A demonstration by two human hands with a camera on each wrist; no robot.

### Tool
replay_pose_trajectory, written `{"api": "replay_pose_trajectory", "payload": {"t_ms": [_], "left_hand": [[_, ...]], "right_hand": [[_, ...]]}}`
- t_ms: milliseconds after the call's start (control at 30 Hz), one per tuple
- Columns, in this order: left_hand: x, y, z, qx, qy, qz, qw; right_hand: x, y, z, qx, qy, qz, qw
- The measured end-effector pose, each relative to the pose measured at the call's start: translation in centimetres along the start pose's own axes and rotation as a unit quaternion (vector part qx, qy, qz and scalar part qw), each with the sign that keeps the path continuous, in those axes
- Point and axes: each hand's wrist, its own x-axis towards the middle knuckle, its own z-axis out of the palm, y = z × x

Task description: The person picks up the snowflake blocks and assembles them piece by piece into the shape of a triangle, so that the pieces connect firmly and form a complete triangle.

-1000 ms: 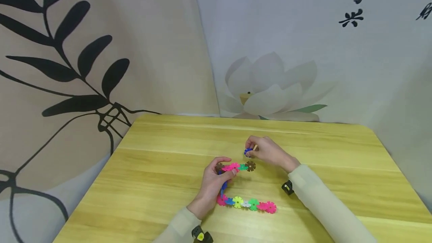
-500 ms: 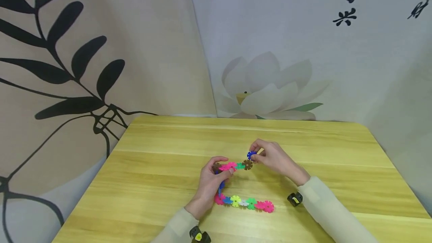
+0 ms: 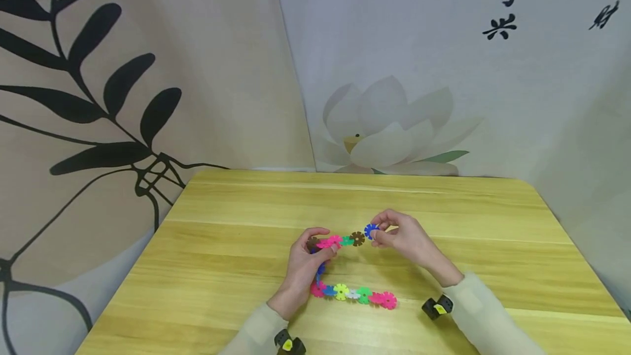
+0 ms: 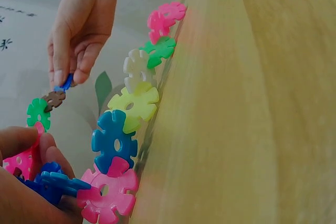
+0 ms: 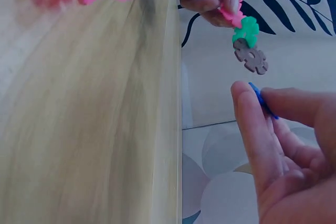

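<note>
A chain of slotted plastic snowflake discs bends into a C shape above the table. My left hand [image 3: 304, 267] pinches its far arm near a pink disc [image 3: 334, 241]. That arm runs on through a green disc [image 3: 346, 241] to a brown disc [image 3: 357, 239] at its end. My right hand [image 3: 405, 237] pinches a loose blue disc [image 3: 371, 231] between thumb and fingers. In the right wrist view a small gap separates this blue disc [image 5: 262, 99] from the brown disc [image 5: 251, 56]. The chain's near arm holds a yellow disc [image 4: 133, 106] and ends in pink discs [image 4: 169, 17].
The wooden table [image 3: 236, 212] lies under both hands. A curtain-like backdrop [image 3: 236, 70] with printed leaves, a flower and characters stands behind its far edge. Black devices [image 3: 437, 307] are worn at the wrists.
My right hand has moved right and toward me, bringing the blue disc beside the brown end disc. The left hand keeps its hold on the chain; the view has shifted slightly.
</note>
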Motion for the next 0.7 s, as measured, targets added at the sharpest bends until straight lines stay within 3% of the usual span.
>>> {"api": "replay_pose_trajectory", "payload": {"t_ms": [433, 700], "left_hand": [[0.0, -0.1, -0.2, 0.004, -0.008, 0.009, 0.9999], [-0.4, 0.4, 0.0, 0.008, -0.007, -0.002, 0.9999]], "right_hand": [[-1.1, -0.1, 0.0, 0.032, 0.009, 0.057, 0.9978], [-1.4, -0.1, 0.1, 0.056, 0.002, 0.059, 0.9967]]}}
